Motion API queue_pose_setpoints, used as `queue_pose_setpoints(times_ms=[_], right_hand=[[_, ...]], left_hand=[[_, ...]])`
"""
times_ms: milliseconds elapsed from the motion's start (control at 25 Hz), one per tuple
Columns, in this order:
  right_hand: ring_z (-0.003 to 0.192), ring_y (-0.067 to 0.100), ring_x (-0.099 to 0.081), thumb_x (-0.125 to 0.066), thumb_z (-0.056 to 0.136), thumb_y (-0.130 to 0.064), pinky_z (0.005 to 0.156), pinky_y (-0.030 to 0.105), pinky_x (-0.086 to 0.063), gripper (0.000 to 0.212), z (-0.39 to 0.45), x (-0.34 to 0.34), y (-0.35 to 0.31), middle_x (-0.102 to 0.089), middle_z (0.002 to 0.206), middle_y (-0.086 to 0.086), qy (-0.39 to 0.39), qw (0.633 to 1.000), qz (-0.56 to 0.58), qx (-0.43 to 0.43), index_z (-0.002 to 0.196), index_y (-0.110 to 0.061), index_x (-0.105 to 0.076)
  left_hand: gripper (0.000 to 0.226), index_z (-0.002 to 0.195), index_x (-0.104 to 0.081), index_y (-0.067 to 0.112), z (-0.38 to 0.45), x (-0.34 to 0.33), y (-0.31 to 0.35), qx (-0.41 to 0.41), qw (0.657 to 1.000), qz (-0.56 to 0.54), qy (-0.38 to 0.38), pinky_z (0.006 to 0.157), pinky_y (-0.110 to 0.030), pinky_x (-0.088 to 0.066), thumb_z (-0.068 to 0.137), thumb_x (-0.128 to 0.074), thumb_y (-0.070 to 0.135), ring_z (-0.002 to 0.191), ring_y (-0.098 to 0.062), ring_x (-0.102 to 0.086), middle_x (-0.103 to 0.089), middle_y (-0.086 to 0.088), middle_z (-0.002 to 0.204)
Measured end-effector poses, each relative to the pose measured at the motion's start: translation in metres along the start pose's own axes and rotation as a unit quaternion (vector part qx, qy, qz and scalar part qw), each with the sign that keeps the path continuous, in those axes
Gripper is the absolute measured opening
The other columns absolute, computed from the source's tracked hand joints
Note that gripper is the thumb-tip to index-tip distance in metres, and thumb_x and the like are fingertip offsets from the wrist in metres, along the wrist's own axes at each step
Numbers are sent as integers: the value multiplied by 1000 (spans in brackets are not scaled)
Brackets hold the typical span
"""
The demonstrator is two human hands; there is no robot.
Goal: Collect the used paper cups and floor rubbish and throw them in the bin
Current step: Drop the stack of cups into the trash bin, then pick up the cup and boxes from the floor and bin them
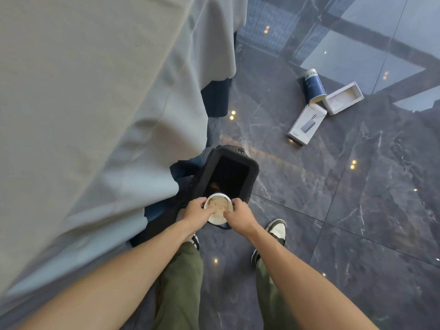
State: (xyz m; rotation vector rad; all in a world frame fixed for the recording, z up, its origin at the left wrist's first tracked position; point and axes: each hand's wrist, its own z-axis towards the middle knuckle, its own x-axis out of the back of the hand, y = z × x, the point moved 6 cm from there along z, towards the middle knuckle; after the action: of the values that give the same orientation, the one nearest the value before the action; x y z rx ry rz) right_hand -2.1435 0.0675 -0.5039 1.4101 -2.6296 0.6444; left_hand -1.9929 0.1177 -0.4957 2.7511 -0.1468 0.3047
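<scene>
The bin's (229, 173) inside is black and I cannot make out what lies in it, save a faint brownish glint near its lower left corner. Its near rim is hidden behind the paper cup (218, 208) and my hands. The bench (83, 103) fills the left side under a grey cloth that hangs in folds to the floor (357, 198), and its legs are covered. My feet are half hidden by my own arms.

Both arms reach forward and down. My left hand (197, 210) has its fingers curled round the cup's left rim; my right hand (239, 214) pinches the right rim, thumb over the edge — so both sets of fingers are closed on the cup. It sits upright, mouth toward me, stained brown inside, right over the bin's near edge.

The bin stands on the floor just beside the hanging cloth. Well apart, toward the far right, floor rubbish lies on the dark marble tiles — a blue cup (314, 85) on its side, a white box (307, 123) touching its mouth, and an open box tray (345, 97) just beside both.
</scene>
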Motion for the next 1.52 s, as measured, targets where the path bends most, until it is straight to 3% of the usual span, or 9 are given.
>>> queue_pose_setpoints(times_ms=[160, 280, 440, 520, 680, 760, 960, 1200, 1520], right_hand=[[104, 29, -66, -54, 85, -20, 86, 43, -60, 37, 12, -6, 4, -66, 118, 11, -5, 999, 19, -29, 120, -10, -60], [100, 31, -68, -54, 89, -16, 76, 40, -55, 35, 13, -9, 7, -71, 112, 14, -8, 999, 25, -40, 121, -5, -62], [110, 34, -67, -53, 94, -11, 98, 44, -55, 40, 4, -12, 14, -71, 119, 20, -28, 998, 34, -35, 129, 6, -61], [114, 27, -65, -52, 94, -13, 99, 38, -53, 41, -7, -9, 18, -68, 123, 13, -41, 998, 22, -31, 132, -2, -62], [81, 20, -60, -51, 88, -12, 79, 36, -50, 19, -41, 26, 24, -64, 86, 1, -23, 1000, -7, -21, 95, -15, -68], [79, 19, -61, -50, 89, -12, 77, 30, -47, 19, -63, 54, 26, -66, 80, -1, -17, 999, -23, -19, 89, -14, -70], [115, 24, -67, -56, 92, -19, 91, 28, -50, 33, -136, 154, 27, -73, 123, 9, -7, 999, -35, 26, 119, -11, -72], [107, 20, -65, -65, 89, -20, 92, 30, -52, 46, -228, 304, 33, -66, 133, 9, 22, 996, -30, 78, 134, -13, -65], [130, 26, -57, -65, 89, -26, 102, 32, -45, 58, -249, 486, 12, -57, 147, 8, 128, 984, -19, 123, 145, -15, -53]], left_hand=[[39, 125, -66, 7, 17, -7, -8, 8, 1000, 9, -1, 63, -25, -46, 88, -67, 19, 95, -28, -67, -72, -13, 111], [37, 127, -65, 6, 19, -7, -7, 6, 1000, 16, 4, 62, -24, -45, 91, -64, 14, 82, -17, -59, -69, -6, 103], [52, 146, -54, 16, 12, -12, -10, 27, 999, 9, -23, 104, -42, -54, 95, -62, 17, 120, -24, -63, -66, -9, 134], [51, 146, -55, 18, 4, -13, -9, 31, 999, 15, -26, 110, -49, -51, 95, -63, 19, 129, -29, -61, -64, -8, 140], [45, 141, -59, 18, -33, -8, 17, 23, 999, 34, -14, 107, -47, -53, 96, -63, 19, 125, -29, -64, -66, -7, 135], [45, 141, -60, 19, -59, -8, 41, 17, 999, 49, -12, 108, -47, -52, 96, -63, 20, 125, -30, -64, -67, -7, 135], [46, 141, -61, 19, -137, -18, 133, -25, 995, 91, 32, 100, -36, -51, 96, -65, 21, 117, -25, -66, -69, -6, 131], [52, 149, -52, 17, -242, -78, 263, -124, 977, 164, 53, 103, -31, -44, 98, -64, 22, 123, -22, -60, -62, -6, 137], [68, 153, -47, 18, -256, -152, 417, -217, 960, 173, 44, 114, -36, -38, 93, -69, 39, 141, -25, -49, -50, -5, 156]])
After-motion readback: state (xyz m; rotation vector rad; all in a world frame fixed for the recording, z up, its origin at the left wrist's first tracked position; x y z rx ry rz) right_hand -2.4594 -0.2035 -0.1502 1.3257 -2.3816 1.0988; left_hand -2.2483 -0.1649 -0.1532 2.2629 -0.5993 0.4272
